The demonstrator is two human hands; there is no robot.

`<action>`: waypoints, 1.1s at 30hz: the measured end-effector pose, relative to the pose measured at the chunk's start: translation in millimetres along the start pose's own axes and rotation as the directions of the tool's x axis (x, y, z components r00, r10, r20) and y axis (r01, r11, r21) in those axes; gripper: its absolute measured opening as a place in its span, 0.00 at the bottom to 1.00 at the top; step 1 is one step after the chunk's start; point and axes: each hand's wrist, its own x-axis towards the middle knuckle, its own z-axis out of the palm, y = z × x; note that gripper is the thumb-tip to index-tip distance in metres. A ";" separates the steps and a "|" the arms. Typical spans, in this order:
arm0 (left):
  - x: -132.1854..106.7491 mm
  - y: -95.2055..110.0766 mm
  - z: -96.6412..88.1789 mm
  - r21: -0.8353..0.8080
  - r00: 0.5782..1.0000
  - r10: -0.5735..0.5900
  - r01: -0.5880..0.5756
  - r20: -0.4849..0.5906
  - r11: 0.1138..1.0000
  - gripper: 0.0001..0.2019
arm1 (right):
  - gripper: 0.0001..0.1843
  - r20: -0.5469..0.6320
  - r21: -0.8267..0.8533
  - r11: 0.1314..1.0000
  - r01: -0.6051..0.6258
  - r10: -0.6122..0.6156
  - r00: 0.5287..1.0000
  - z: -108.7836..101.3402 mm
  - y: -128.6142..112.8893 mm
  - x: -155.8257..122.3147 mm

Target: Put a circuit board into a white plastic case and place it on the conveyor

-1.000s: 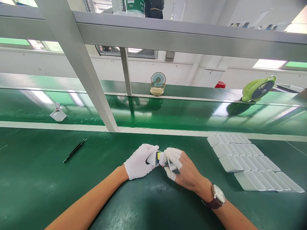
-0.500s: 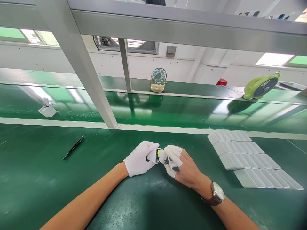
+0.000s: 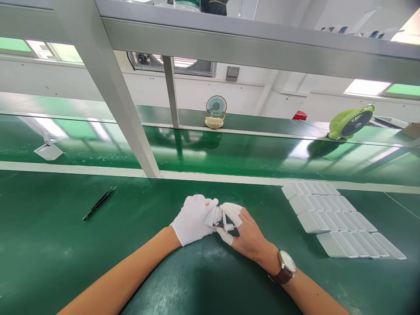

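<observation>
Both hands meet low over the green bench [image 3: 65,262], clamped together on one small white plastic casing [image 3: 214,216]. The white-gloved left hand [image 3: 193,219] cups its left end; the right hand [image 3: 243,229], in white finger cots, pinches the right end. The casing's long axis seems to run hand to hand, with thin wires showing beneath it.

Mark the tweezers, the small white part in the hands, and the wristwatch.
tweezers [image 3: 99,203]: head view, middle of the black shaft.
small white part [image 3: 212,216]: head view, its white casing between both hands.
wristwatch [image 3: 288,264]: head view, the dial face.
</observation>
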 end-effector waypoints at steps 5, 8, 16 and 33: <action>-7.1 1.4 8.0 -0.200 0.999 -0.002 0.011 0.047 0.980 0.21 | 0.35 0.063 0.170 0.983 -0.073 0.063 0.996 -12.0 -5.4 0.0; -14.2 -2.5 6.4 -0.418 0.996 -0.032 0.062 0.079 0.906 0.23 | 0.28 0.085 0.259 0.961 -0.094 0.074 0.994 -15.5 -5.2 -0.9; -15.9 -13.4 -3.8 -0.602 0.961 -0.256 0.267 0.106 0.752 0.31 | 0.25 0.092 0.219 0.949 -0.228 0.213 0.973 0.8 -1.7 -6.0; -21.5 -1.3 1.5 -0.512 0.968 -0.170 0.051 -0.187 0.857 0.25 | 0.26 0.111 0.007 1.000 0.009 -0.010 0.994 9.5 3.1 -7.9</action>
